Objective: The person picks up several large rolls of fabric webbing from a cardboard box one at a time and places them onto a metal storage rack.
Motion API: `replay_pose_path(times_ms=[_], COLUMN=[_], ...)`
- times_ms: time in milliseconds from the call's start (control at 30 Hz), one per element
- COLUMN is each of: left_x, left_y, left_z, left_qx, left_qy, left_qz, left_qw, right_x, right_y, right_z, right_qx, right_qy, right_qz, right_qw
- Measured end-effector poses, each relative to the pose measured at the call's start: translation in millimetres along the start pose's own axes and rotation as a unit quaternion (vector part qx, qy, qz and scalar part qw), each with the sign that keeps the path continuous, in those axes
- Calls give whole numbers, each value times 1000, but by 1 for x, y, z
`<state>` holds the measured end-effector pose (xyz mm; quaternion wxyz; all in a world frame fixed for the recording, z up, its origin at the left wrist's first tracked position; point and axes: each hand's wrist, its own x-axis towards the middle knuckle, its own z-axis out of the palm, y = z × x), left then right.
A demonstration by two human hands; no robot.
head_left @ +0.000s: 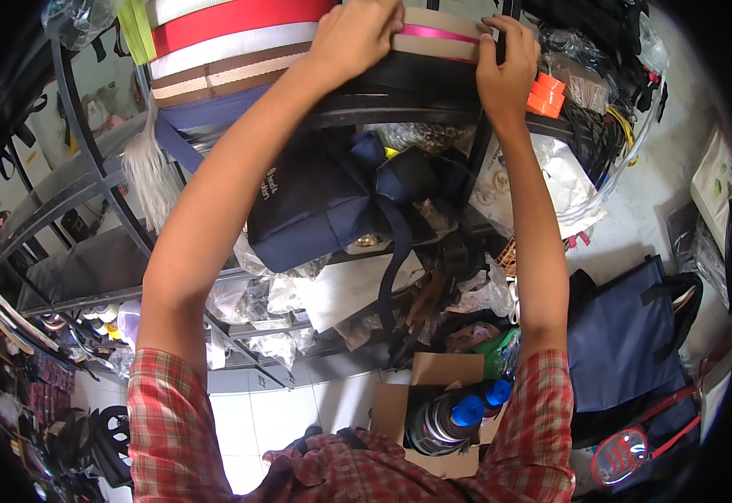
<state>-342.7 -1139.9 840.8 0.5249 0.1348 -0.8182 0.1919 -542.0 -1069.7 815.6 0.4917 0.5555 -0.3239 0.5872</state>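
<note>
High on the rack, a beige webbing roll [437, 23] with a bright pink stripe sits between my two hands. My left hand [356, 38] is closed at its left end, fingers curled; the fingertips are partly cut off by the upper edge of the picture. At the right end of the same roll, my right hand [507, 71] has its thumb and bent fingers against the edge. Left of my left hand lie a red webbing roll [240, 25], a white webbing roll [232, 52] and a brown-and-cream striped webbing roll [232, 75].
Below the rolls, a dark blue bag [316, 197] lies on the black metal rack [89, 142]. Orange rolls [545, 95] sit beside my right wrist. An open cardboard box [446, 369] with blue-capped bottles [467, 411] stands near me. Another blue bag [622, 335] is at the right.
</note>
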Motion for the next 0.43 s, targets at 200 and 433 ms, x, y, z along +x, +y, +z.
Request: replay_pose_path(times_ms=[200,433], left_x=[21,9], left_y=[-1,6], left_z=[-21,-13], left_qx=[-57,82], left_qy=[-143,-148], left_qz=[-80,-37], left_qw=[985,985], right_x=[-10,-18], right_y=[5,3], right_z=[-1,-6], right_qx=[2,-13], right_qy=[-87,-124], right_qz=[13,8], right_qw=[996,992])
